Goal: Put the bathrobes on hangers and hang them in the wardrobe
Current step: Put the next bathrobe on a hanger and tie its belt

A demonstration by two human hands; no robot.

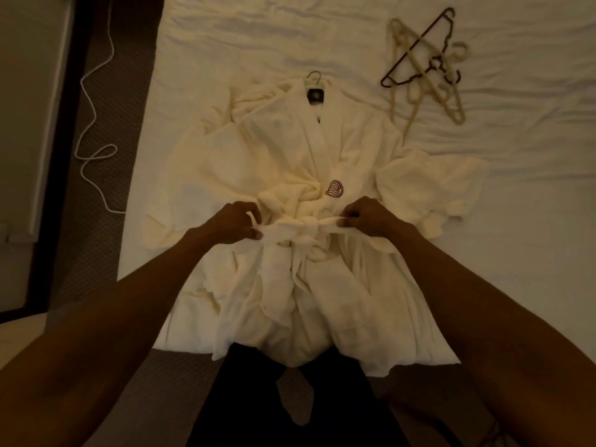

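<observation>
White bed (290,33) carries the bathrobe (258,150); my left hand (232,222) and right hand (367,217) each pinch the belt (306,225) mid-frame. I'd pull evenly, keeping it centred.

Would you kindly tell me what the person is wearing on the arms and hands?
Nothing shows on them: both forearms are bare with no sleeves in view, and the left hand and right hand carry no gloves, watch or bracelet.

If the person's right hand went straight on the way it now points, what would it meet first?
The right hand, pinching the belt, points forward and leftward; it would most likely meet the bunched front of the bathrobe beside the red emblem first, though depth is unclear from this one view.
</observation>
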